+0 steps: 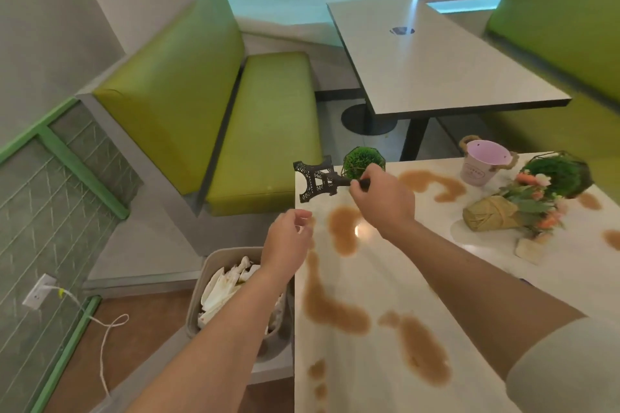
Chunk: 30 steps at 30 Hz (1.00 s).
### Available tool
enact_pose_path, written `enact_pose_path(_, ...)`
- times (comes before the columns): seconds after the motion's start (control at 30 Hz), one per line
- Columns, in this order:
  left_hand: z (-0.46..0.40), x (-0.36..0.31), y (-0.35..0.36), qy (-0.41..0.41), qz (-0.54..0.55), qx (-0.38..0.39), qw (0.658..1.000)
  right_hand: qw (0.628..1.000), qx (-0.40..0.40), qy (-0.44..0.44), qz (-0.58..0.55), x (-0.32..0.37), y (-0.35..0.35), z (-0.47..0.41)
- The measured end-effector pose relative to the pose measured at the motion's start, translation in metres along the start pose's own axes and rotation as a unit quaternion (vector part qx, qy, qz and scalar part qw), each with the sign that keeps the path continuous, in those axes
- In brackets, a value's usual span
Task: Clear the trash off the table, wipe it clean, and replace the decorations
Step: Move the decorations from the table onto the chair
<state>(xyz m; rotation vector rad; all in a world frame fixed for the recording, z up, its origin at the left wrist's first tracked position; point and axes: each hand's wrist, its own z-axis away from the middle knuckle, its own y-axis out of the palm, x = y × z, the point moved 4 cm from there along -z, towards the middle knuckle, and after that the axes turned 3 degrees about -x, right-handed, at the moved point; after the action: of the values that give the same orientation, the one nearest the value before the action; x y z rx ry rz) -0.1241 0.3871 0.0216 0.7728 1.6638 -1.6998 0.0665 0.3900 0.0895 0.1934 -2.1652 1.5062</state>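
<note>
- right hand (379, 193) pinches the thin top end of the Eiffel tower model (317, 179), fingers curled round the spire; the tower is held sideways in the air over the far left corner of the table (375, 282), base pointing left
- left hand (288, 241) hangs beside the table edge above the trash bin (201, 295), fingers loosely curled, holding nothing
- tower looks like thin lattice metal: probably light and stiff, but the spire is the weak point. Held from the tip, the base levers on it; I'd grip mid-body or support the legs with the free hand
- legs are openwork, can snag; set it down flat on all four feet
- bin already holds crumpled paper trash
- brown spills (342, 231) are spread across the top, not yet wiped
- other decor on the table: green ball plant (357, 161), pink bucket (483, 166), tipped flower bouquet (523, 211), geometric planter (560, 173)
</note>
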Motion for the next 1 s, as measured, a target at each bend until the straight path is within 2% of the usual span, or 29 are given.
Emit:
enact_pose_path(0.23, 0.028, -0.082, 0.007, 0.11, -0.1, -0.013, 0.989, 0.998, -0.01, 0.03, -0.058, -0.011, -0.116, -0.005)
enact_pose_path(0.3, 0.041, -0.111, 0.02, 0.146, -0.118, 0.012, 0.982, 0.998, -0.013, 0.032, -0.052, -0.025, -0.15, 0.0)
enact_pose_path(0.37, 0.043, -0.121, 0.03, 0.148, -0.12, 0.056, 0.98, 0.999, -0.014, 0.028, -0.041, -0.027, -0.163, -0.003)
enact_pose_path(0.5, 0.085, -0.177, 0.059, 0.162, -0.024, 0.123, 0.979, 0.998, -0.036, 0.04, -0.039, -0.067, -0.224, 0.013)
enact_pose_path(0.7, 0.165, -0.265, 0.106, 0.183, 0.039, 0.147, 0.971, 0.975, -0.035, 0.063, -0.213, -0.144, -0.302, 0.05)
enact_pose_path(0.77, 0.192, -0.291, 0.124, 0.169, 0.087, 0.145, 0.971, 0.973, -0.026, 0.068, -0.22, -0.175, -0.322, 0.068)
enact_pose_path(1.0, 0.277, -0.378, 0.196, 0.174, 0.139, 0.168, 0.96, 0.967, 0.106, 0.136, -0.189, -0.291, -0.37, 0.154)
